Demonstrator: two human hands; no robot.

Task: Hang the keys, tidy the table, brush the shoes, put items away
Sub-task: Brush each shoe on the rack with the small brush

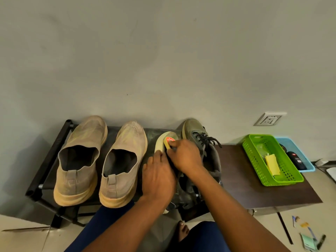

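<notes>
A yellow brush (168, 142) is gripped by the right hand (185, 157) against a green shoe (163, 140) on the rack (54, 142), which is steadied by the left hand (158, 180), fingers curled over it.

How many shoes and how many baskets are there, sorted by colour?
Tan shoes: 2
Green shoes: 2, one upright, one held on its side
Green baskets: 1
Blue baskets: 1
Total: 6
</notes>
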